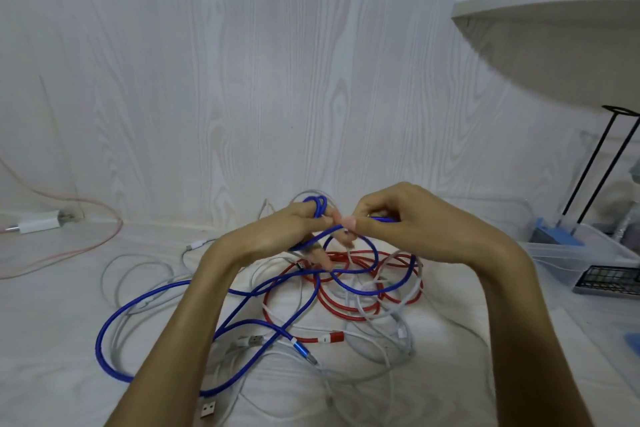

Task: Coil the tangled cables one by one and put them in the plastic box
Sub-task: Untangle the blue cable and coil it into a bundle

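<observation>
Both hands are raised above a tangle of cables lying on a white cloth-covered surface (69, 340) in front of a white wood-grain wall (242, 62). The left hand (280, 232) has several loops of the blue braided cable (107, 329) wound round its fingers (313, 210), which are curled and grip the coil. The right hand (398, 215) sits just beside it, thumb and forefinger pinching a strand of the same blue cable where it leaves the coil. The rest of the blue cable trails down into the pile, sweeping in a wide loop to the left, its metal-tipped plug (304, 354) lying near the front. Beneath the hands a red cable (343, 305) lies in rough rings, crossed by thin white cables (398, 333). The clear plastic box (568, 253) stands well to the right, beside black thin metal legs (588, 170) under a round white shelf (554, 38). At far left a white charger plug (38, 224) lies against the wall with a pale pink cord (104, 236)
</observation>
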